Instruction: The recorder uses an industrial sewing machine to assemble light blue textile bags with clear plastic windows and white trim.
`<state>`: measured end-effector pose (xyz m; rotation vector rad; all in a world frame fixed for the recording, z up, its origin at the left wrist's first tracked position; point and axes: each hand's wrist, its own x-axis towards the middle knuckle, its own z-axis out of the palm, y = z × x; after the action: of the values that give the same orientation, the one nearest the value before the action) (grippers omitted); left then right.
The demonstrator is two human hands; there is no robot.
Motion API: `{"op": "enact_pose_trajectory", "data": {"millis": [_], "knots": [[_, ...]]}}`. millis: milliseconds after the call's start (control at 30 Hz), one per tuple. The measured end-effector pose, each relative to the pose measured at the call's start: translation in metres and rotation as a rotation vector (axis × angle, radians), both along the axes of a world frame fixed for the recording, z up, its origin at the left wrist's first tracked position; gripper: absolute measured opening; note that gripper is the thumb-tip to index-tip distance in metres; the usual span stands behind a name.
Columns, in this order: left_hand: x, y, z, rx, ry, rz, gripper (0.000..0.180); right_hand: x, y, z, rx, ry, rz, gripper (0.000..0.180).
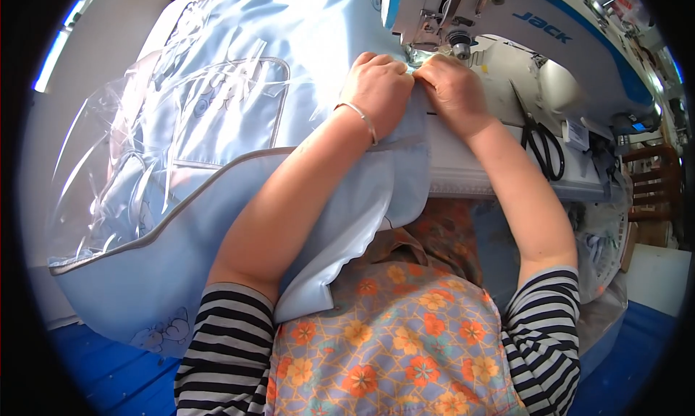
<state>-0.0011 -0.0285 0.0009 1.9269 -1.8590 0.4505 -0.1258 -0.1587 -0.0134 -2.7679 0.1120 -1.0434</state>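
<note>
A wide piece of light blue fabric (318, 32) with printed figures, a grey-edged pocket and clear plastic film spreads over the left of the table and hangs down toward my lap. My left hand (378, 90), a bangle at its wrist, is closed on the fabric's right edge. Close beside it my right hand (454, 90) pinches the same edge, fingertips nearly touching the left ones. Both hands are just below the needle area of a white and blue sewing machine (536, 18). The exact pinched spot is hidden by my fingers.
Black-handled scissors (543, 145) lie on the white sewing table (470, 155) to the right of my right hand. A small white box (575, 135) sits beyond them. At the far right stands a brown wooden chair (651, 181). The floor (108, 369) is blue.
</note>
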Motion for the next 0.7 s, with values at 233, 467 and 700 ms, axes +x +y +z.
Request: {"op": "enact_pose_trajectory", "data": {"millis": [233,467,700], "knots": [[-0.017,-0.001,-0.002,0.18,0.006,0.125,0.018,-0.002,-0.004,0.002,-0.147,0.138,-0.011,0.014],[-0.018,0.008,-0.012,0.113,0.052,0.098,0.039,-0.017,-0.003,0.003,-0.087,0.086,0.135,0.021],[-0.002,0.002,-0.014,0.115,0.055,0.037,0.036,-0.019,-0.002,0.002,-0.141,0.223,0.108,0.03]]}}
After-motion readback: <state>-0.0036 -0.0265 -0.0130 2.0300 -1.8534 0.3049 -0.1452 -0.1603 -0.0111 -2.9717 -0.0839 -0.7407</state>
